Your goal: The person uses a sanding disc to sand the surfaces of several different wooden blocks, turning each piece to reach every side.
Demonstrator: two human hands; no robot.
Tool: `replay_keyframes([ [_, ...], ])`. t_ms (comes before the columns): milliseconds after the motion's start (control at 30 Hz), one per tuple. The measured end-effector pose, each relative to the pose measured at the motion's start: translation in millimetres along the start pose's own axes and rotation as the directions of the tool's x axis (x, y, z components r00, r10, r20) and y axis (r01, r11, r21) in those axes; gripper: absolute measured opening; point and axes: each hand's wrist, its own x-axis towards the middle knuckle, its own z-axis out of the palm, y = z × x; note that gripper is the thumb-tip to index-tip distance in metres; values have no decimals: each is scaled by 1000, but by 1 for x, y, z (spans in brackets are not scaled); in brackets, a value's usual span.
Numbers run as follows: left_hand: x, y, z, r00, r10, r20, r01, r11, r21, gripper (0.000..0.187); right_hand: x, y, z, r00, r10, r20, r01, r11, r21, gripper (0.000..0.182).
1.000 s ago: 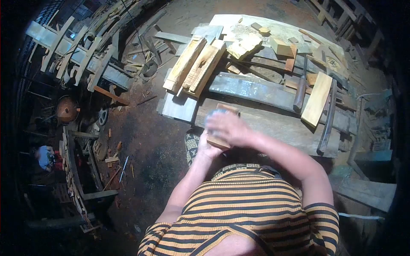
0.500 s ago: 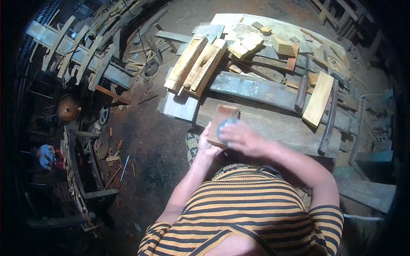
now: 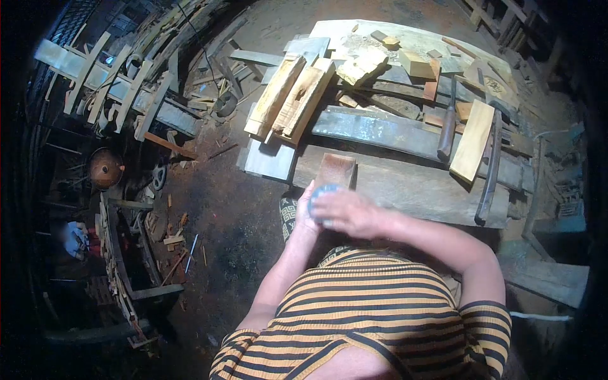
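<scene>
A reddish-brown wooden block (image 3: 337, 170) rests with its far end over the near plank of the bench. My left hand (image 3: 308, 212) grips the block along its left side, near its lower end. Pressed on the block's near part is a round bluish pad (image 3: 320, 197), and my right hand (image 3: 348, 212) is closed over it, slightly blurred. The two hands nearly meet there, and my right hand hides the lower part of the block.
On the bench (image 3: 418, 190) lie two thick rough wood pieces (image 3: 291, 98), a pale block (image 3: 473, 140), a dark-handled tool (image 3: 448, 130) and a curved dark bar (image 3: 489, 174). A wooden frame (image 3: 123, 272) and a round rusty object (image 3: 106, 168) are at left.
My right hand and the round pad have slid left and a little toward me over the block. More of the block's far part shows. My left hand keeps its grip.
</scene>
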Motion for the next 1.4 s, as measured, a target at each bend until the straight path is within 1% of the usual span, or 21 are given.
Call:
replay_keyframes([
  [67,-9,-14,44,994,36,-99,-50,988,-144,46,14,36,-4,985,114,-132,-127,987,-96,37],
  [100,-9,-8,18,998,-56,18,56,998,-15,48,22,66,-4,969,162,-185,-191,970,-153,37],
  [167,-10,-9,33,996,-68,-60,69,998,11,47,33,86,-10,948,202,-247,-254,945,-204,36],
  [233,-10,-8,36,992,-74,-101,81,994,71,47,40,77,-20,837,518,-179,-499,855,142,35],
  [267,-9,-7,29,992,-76,-102,84,994,74,47,37,72,-12,870,368,-329,-403,914,-42,34],
  [367,-5,-6,18,996,2,-85,-4,1000,-27,50,20,20,1,949,254,-184,-258,966,5,32],
  [433,-3,-5,21,953,-27,-301,-61,958,-279,48,16,16,1,978,191,-78,-185,979,84,40],
  [533,-9,-11,30,945,27,-325,-24,1000,13,47,22,35,-14,942,222,-251,-211,975,73,56],
  [567,-6,-4,9,960,-77,268,69,997,38,46,25,42,-16,952,246,-182,-263,962,-73,73],
  [600,-6,-6,17,960,-74,269,65,997,42,46,26,39,-19,953,241,-184,-258,963,-73,73],
  [667,-3,-11,32,996,71,-54,-71,997,0,45,28,34,-27,973,224,-53,-230,939,-257,73],
  [733,-6,-13,39,998,65,-5,-65,998,-23,44,31,33,-22,976,179,-124,-207,938,-277,75],
  [833,-9,-18,52,974,80,-214,-68,996,63,45,37,31,-16,944,288,-160,-321,913,-251,69],
  [967,-10,-17,49,966,68,-251,-52,996,70,44,36,51,4,948,178,-263,-252,925,-285,50],
  [1067,-10,-14,36,991,70,-113,-53,988,146,44,28,52,10,950,39,-310,-132,950,-284,39],
  [1100,-6,-12,34,985,76,-152,-72,997,33,45,25,48,14,946,-40,-320,-63,951,-304,35],
  [1133,-3,-10,31,978,79,-193,-96,992,-78,46,17,19,1,978,8,-206,-26,996,-87,35],
  [1200,-7,-2,22,950,156,-270,-60,941,334,46,4,-11,-4,987,-138,-78,129,986,-102,37],
  [1233,-6,-2,19,986,26,-164,-1,989,149,45,1,-8,-3,987,-140,-76,132,986,-103,37],
  [1333,-6,0,17,999,15,-33,-12,994,105,46,-2,5,1,982,-159,-99,151,985,-86,42],
  [1400,-5,-9,25,990,89,-113,-82,995,59,46,16,22,-6,971,-146,-191,114,979,-167,42],
])
